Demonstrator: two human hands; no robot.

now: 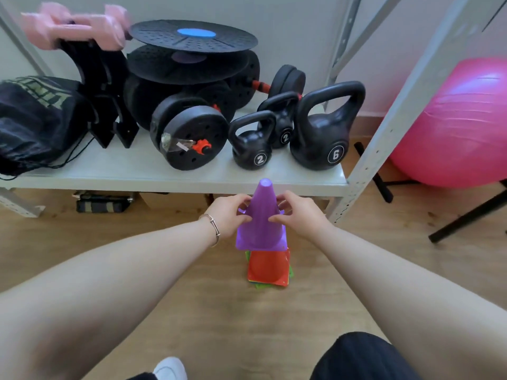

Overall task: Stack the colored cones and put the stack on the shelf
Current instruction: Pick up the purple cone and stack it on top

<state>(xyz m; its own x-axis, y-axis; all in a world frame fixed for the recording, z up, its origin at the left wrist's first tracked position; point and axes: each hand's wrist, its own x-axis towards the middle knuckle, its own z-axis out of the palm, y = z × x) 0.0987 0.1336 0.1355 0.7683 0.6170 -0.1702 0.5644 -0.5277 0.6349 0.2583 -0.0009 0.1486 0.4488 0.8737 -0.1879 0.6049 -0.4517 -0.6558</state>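
A purple cone [261,215] stands upright on top of a stack of cones on the wooden floor. Below it shows an orange-red cone [267,267], with green and yellow base edges peeking out underneath. My left hand [228,212] grips the purple cone's left side and my right hand [299,213] grips its right side. The white shelf board [131,171] lies just beyond the stack, at about the height of the purple cone's tip.
The shelf carries three black kettlebells [318,133], dumbbell plates [189,135], balance boards [192,37], pink dumbbells [74,26] and a black bag [35,116]. A white upright [384,127] stands at the right, with a pink exercise ball [461,124] behind it. My knee [362,355] is near.
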